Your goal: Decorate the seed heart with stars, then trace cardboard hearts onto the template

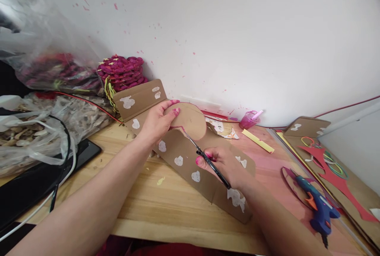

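Note:
My left hand (162, 119) pinches the left side of a rounded brown cardboard piece (190, 119) that has a dark pink outline along its edge. Pink stains mark my fingertips. In my right hand (221, 163) are black-handled scissors (215, 169), their blades pointing up and left at the lower edge of the rounded piece. Beneath both hands lies a long folded cardboard sheet (204, 188) with torn whitish patches, slanting across the wooden table (142, 212).
Plastic bags (59, 117) and a stack of magenta pieces (123, 71) stand at the left. A blue glue gun (317, 204), red cutout (338, 180) and more cardboard (308, 127) lie right. Behind are a pink cup (249, 119) and a yellow strip (257, 141).

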Available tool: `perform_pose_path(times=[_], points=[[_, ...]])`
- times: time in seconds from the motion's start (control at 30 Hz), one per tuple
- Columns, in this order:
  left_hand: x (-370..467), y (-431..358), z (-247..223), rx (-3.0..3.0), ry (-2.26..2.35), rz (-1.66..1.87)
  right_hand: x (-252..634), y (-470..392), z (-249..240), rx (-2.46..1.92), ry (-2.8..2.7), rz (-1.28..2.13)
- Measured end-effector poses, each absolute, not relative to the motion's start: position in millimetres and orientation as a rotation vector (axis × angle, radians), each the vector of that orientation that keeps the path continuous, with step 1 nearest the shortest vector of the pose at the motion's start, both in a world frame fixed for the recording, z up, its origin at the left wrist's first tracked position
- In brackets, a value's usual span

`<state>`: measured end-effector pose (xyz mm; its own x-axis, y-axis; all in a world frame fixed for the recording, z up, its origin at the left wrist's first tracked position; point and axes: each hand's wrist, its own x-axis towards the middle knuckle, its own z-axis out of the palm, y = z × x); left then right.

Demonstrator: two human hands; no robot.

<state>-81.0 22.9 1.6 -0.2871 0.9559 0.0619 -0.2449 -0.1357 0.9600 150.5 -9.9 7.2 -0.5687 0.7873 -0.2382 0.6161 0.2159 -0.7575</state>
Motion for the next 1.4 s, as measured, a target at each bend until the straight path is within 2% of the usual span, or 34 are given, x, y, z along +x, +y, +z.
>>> perform_pose_path(times=[1.13, 1.4], points=[[-84, 27, -8, 1.091, 1.226, 1.721, 142, -15, 14, -1.364, -2.226, 1.274], [-81, 26, -11, 1.120, 1.184, 1.687, 144, -15, 5, -1.421, -2.130, 1.428]])
